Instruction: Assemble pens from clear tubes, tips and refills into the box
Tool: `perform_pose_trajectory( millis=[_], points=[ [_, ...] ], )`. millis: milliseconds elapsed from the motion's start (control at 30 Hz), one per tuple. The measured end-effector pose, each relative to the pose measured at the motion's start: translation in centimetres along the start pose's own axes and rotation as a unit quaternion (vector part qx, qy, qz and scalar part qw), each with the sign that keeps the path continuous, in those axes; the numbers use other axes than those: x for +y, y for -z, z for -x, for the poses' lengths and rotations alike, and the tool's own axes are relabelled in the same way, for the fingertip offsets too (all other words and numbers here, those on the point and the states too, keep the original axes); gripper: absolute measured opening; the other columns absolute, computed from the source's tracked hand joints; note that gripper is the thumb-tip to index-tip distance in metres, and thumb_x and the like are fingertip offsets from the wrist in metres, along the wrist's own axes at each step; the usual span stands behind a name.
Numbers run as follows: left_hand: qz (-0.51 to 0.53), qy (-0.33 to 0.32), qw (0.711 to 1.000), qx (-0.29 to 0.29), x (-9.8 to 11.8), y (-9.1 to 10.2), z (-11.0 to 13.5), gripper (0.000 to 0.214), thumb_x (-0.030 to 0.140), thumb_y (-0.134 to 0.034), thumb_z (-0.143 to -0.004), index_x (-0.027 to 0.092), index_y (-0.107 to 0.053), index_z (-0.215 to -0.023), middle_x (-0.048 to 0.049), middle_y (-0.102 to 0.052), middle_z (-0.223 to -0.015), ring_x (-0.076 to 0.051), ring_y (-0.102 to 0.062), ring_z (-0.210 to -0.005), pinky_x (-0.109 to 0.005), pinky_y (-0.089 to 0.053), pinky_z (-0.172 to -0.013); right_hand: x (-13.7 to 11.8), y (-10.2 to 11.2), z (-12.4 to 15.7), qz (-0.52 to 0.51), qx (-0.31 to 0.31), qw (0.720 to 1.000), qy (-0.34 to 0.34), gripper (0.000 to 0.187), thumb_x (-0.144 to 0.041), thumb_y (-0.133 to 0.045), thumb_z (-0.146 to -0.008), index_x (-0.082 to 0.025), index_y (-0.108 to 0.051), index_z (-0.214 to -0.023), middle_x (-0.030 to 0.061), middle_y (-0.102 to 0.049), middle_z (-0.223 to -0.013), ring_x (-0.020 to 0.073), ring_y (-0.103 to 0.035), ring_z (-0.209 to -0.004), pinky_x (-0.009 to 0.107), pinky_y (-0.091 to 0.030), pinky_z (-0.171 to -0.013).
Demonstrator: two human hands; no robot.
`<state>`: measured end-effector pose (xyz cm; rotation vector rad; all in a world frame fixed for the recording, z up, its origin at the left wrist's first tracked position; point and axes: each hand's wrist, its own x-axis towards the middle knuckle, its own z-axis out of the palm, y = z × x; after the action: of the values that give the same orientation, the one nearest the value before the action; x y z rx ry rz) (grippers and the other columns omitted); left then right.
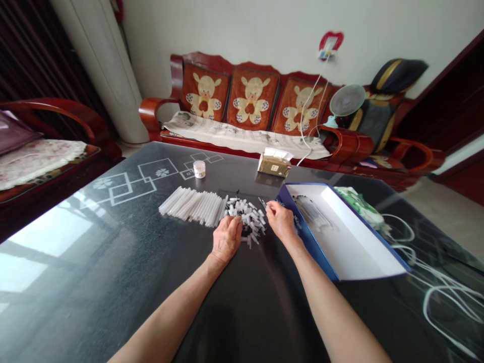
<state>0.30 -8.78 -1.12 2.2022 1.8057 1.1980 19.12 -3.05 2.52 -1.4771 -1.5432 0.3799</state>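
My left hand is closed in a pinch at the near left edge of a pile of small white and black pen parts; what its fingertips hold, if anything, is hidden. To the right of the pile, my right hand pinches a small thin dark piece, its end pointing up and left. A row of translucent white pen tubes lies side by side left of the pile. Inside an open blue box with a white interior, several thin clear sticks with dark ends lie toward the far left.
Farther back on the dark glossy table stand a small white round tub and a tissue box. A green and white packet and looped white cables lie right of the blue box. Beyond is a wooden sofa.
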Motion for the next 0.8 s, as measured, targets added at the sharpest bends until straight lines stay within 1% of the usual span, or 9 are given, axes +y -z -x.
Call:
perform_pose_trajectory(
  millis=[100, 267, 367, 500, 633, 733, 800],
  points=[
    [-0.001, 0.011, 1.0, 0.001, -0.1, -0.1, -0.1, 0.027, 0.03, -0.042, -0.096, 0.02, -0.062, -0.11, -0.0069, -0.065, -0.097, -0.015, -0.061, -0.091, -0.02, -0.047, -0.076, 0.7, -0.2, -1.3, 0.058, -0.036, 0.997, 0.037, 0.014, -0.023, -0.062, -0.07, -0.026, -0.071, -0.079, 0.0028, -0.071, -0.071, 0.0224, -0.064, -0.071, 0.034, -0.046, -0.075],
    [-0.019, 0.015, 1.0, -0.009, -0.1, -0.4, -0.1, 0.028, 0.031, -0.04, -0.096, 0.021, -0.062, -0.11, -0.0071, -0.065, -0.097, -0.014, -0.061, -0.089, -0.02, -0.047, -0.074, 1.4, -2.5, -1.7, 0.124, -0.068, 0.985, 0.101, 0.017, -0.017, -0.059, -0.071, -0.024, -0.071, -0.081, 0.0051, -0.07, -0.075, 0.0202, -0.062, -0.069, 0.031, -0.045, -0.074],
    [-0.029, -0.001, 1.0, -0.003, -0.2, -0.5, -0.1, 0.028, 0.031, -0.04, -0.096, 0.021, -0.063, -0.109, -0.0065, -0.065, -0.094, -0.014, -0.061, -0.086, -0.021, -0.047, -0.072, 1.6, -3.5, -1.7, 0.137, -0.068, 0.981, 0.122, 0.018, -0.019, -0.058, -0.073, -0.021, -0.07, -0.087, 0.0062, -0.07, -0.079, 0.0195, -0.061, -0.07, 0.031, -0.046, -0.072],
    [-0.033, -0.016, 0.999, 0.016, -0.4, -0.8, -0.1, 0.025, 0.03, -0.043, -0.095, 0.021, -0.064, -0.106, -0.0056, -0.065, -0.091, -0.015, -0.061, -0.083, -0.021, -0.048, -0.068, 1.9, -3.3, -0.5, 0.144, -0.045, 0.978, 0.146, 0.023, -0.02, -0.052, -0.081, -0.017, -0.067, -0.097, 0.0088, -0.069, -0.09, 0.0192, -0.062, -0.075, 0.032, -0.048, -0.076],
    [-0.03, -0.01, 0.999, 0.019, -0.4, -1.0, -0.1, 0.025, 0.031, -0.043, -0.095, 0.022, -0.063, -0.106, -0.0052, -0.065, -0.092, -0.014, -0.061, -0.083, -0.021, -0.047, -0.066, 2.4, -2.3, 2.4, 0.139, 0.01, 0.976, 0.168, 0.027, -0.018, -0.043, -0.087, -0.016, -0.065, -0.104, 0.0104, -0.068, -0.098, 0.0209, -0.063, -0.089, 0.033, -0.049, -0.084],
    [-0.023, -0.001, 1.0, 0.014, -0.4, -0.9, -0.1, 0.025, 0.032, -0.042, -0.095, 0.023, -0.063, -0.106, -0.005, -0.064, -0.094, -0.014, -0.06, -0.084, -0.021, -0.047, -0.067, 3.1, -1.9, 4.0, 0.131, 0.047, 0.972, 0.188, 0.029, -0.018, -0.04, -0.088, -0.016, -0.064, -0.105, 0.0115, -0.066, -0.102, 0.0219, -0.061, -0.097, 0.034, -0.049, -0.087],
    [-0.019, 0.001, 1.0, 0.011, -0.4, -0.8, 0.0, 0.025, 0.033, -0.042, -0.095, 0.023, -0.063, -0.105, -0.005, -0.063, -0.095, -0.015, -0.06, -0.085, -0.022, -0.048, -0.068, 3.5, -2.0, 4.3, 0.13, 0.062, 0.971, 0.192, 0.028, -0.017, -0.04, -0.088, -0.015, -0.064, -0.103, 0.0119, -0.065, -0.101, 0.0221, -0.061, -0.097, 0.035, -0.05, -0.087]
  ],
)
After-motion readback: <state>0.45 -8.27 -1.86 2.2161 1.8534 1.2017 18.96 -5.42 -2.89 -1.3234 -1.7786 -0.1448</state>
